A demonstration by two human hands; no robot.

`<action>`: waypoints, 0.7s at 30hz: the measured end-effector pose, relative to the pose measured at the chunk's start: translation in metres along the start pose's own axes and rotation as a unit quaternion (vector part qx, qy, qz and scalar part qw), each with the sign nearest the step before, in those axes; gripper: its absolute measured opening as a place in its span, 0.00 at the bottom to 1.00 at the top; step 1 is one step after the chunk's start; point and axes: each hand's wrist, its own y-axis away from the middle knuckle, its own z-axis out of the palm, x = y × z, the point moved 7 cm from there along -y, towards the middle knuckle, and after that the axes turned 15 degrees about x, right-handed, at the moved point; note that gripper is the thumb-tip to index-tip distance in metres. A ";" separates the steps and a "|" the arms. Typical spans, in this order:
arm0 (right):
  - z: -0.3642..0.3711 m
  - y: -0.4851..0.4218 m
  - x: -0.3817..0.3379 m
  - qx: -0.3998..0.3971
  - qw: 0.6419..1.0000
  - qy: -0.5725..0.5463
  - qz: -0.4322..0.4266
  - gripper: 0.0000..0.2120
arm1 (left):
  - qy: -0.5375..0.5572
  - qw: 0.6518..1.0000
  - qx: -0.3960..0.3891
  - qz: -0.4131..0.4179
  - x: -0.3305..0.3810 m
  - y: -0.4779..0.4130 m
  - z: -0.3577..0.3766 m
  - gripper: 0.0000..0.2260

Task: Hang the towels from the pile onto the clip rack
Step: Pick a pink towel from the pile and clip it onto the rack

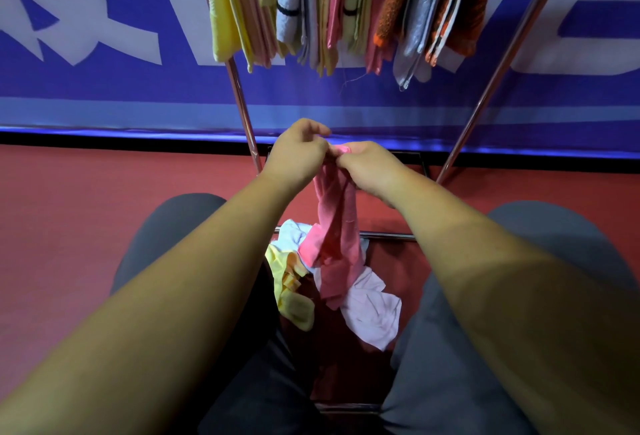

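Now we pinch the pink towel between both hands, left hand touching right hand, lifted off the pile below them. Next we likely need its edge spread and raised to the clip rack above.

Both bare arms stretch forward, with the hands close together. The left hand and right hand each pinch the towel between them.

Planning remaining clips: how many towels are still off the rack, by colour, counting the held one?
Pink towel: 1, in left hand and right hand
Yellow towel: 1
Pale blue towel: 1
White towel: 1
Total: 4
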 end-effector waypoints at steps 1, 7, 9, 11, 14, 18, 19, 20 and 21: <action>0.000 0.001 -0.002 0.002 1.000 -0.015 -0.001 0.16 | -0.032 0.999 0.004 0.018 -0.001 -0.004 -0.002 0.13; -0.018 0.006 -0.020 0.026 0.997 -0.068 -0.026 0.15 | -0.181 0.977 -0.091 0.062 -0.011 -0.005 -0.002 0.09; -0.029 0.010 -0.028 0.036 0.996 -0.052 -0.055 0.14 | -0.205 0.974 -0.081 0.057 -0.013 -0.005 -0.008 0.09; -0.044 0.012 -0.033 0.063 0.995 -0.037 -0.071 0.12 | -0.184 0.980 -0.061 0.051 -0.012 -0.009 -0.017 0.12; -0.068 0.013 -0.038 0.103 0.991 -0.046 -0.076 0.11 | -0.120 0.991 -0.040 0.054 0.008 -0.008 -0.030 0.13; -0.098 0.014 -0.048 0.148 0.984 -0.057 -0.078 0.12 | -0.021 0.997 -0.023 0.077 0.047 -0.005 -0.044 0.04; -0.107 0.016 -0.054 0.157 0.982 -0.062 -0.080 0.11 | -0.006 0.996 -0.019 0.090 0.060 -0.004 -0.047 0.02; -0.114 0.016 -0.058 0.163 0.981 -0.067 -0.083 0.10 | 0.003 0.994 -0.015 0.104 0.074 -0.003 -0.049 0.02; -0.122 0.017 -0.064 0.168 0.979 -0.073 -0.085 0.09 | 0.004 0.993 -0.012 0.120 0.089 -0.002 -0.051 0.01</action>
